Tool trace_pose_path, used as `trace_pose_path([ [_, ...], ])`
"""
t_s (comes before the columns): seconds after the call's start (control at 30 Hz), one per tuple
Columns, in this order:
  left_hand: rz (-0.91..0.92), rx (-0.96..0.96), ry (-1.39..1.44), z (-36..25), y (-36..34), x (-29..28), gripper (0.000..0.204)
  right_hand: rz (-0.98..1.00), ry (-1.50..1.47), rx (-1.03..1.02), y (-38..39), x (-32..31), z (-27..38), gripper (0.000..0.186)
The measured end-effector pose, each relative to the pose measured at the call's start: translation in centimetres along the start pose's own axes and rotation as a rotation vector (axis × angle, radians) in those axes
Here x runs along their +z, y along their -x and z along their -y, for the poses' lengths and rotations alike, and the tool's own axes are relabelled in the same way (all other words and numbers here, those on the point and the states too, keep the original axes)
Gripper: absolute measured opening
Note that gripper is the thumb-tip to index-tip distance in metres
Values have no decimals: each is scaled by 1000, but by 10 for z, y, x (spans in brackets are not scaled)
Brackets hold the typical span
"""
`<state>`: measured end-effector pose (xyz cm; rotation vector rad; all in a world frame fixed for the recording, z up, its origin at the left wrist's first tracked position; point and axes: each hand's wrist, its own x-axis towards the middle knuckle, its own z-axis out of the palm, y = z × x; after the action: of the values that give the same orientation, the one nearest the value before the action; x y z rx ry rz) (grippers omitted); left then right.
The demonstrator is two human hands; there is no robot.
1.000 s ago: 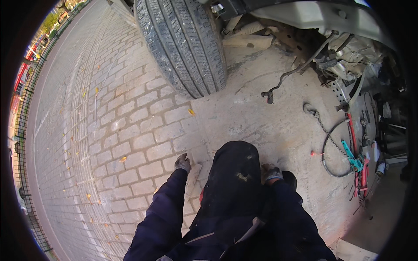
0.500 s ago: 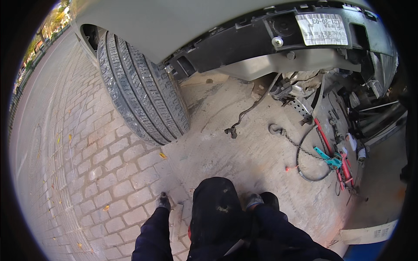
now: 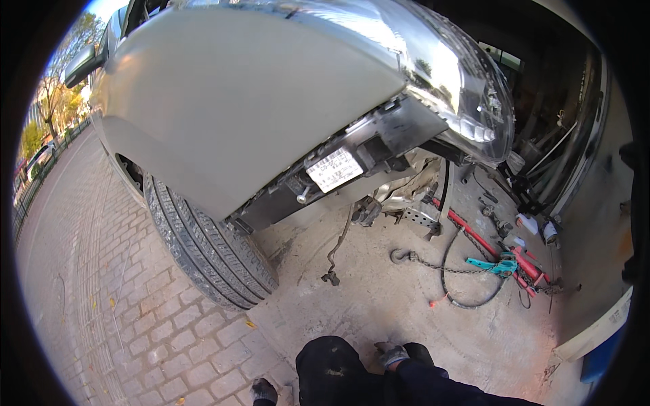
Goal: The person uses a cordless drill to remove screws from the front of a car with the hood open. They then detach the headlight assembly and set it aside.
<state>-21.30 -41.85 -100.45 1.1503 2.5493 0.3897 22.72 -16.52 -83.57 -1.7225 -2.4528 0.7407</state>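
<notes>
Between left hand (image 3: 263, 390) and right hand (image 3: 391, 354): black knee (image 3: 328, 379), matt cloth. Left of left hand: grey rectangular paving blocks (image 3: 166, 355), rough, stone-like. Ahead of left hand: black grooved rubber tyre (image 3: 203, 247), matt, dusty. Ahead of both hands: large grey-beige car fender (image 3: 250, 101), smooth, satin. Ahead of right hand: clear headlight (image 3: 467, 84), glossy, plastic-looking; silvery perforated metal bracket (image 3: 421, 218); rough grey concrete floor (image 3: 365, 301).

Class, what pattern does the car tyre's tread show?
The tyre shows long parallel grooves, best seen in the head view.
</notes>
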Motion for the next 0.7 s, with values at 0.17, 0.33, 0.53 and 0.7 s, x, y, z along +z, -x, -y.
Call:
trace_pose_path([
  [0.17,-319,214,239,-79,-22,-127,12,-241,-155,-9,17,-20,2,38],
  [0.33,-618,599,591,-232,-31,-384,23,-390,-230,109,49,-44,-15,35],
  [0.53,-1183,1051,176,-394,-8,-646,19,-426,-214,192,66,-79,-60,37],
  [0.7,-1228,1249,194,-499,-18,-768,19,-695,-327,192,68,-138,-72,31],
])
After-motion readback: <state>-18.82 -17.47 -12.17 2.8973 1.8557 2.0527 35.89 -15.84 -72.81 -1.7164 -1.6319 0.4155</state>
